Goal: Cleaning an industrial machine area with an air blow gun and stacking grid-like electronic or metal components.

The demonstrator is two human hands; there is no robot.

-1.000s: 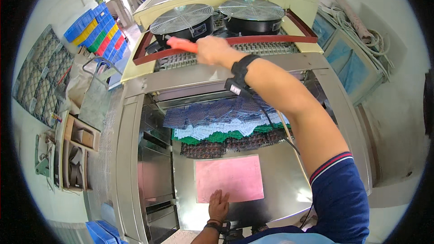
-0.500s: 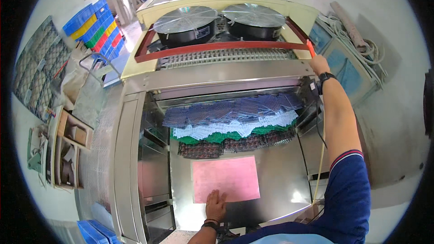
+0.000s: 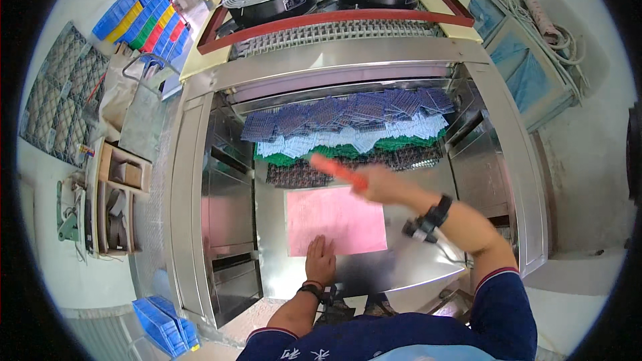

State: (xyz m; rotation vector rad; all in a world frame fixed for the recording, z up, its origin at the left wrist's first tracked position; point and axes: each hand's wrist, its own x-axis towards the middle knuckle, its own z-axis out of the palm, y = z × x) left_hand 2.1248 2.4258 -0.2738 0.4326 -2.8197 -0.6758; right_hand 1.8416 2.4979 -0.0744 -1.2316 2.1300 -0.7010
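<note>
- On the metal tabletop (image 3: 414, 261), the left hand (image 3: 321, 264), fingers loosely spread, rests on a pink sheet (image 3: 338, 217).
- The right hand (image 3: 384, 185) grips an orange handle (image 3: 338, 170).
- Steadying the sheet seems underway; the next move calls for keeping it flat.

Pale walls (image 3: 595, 174) rise at left and right

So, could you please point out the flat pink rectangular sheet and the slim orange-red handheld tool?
Flat pink rectangular sheet (image 3: 340, 217), head view: its bare middle.
Slim orange-red handheld tool (image 3: 338, 170), head view: middle of its visible length.
</note>
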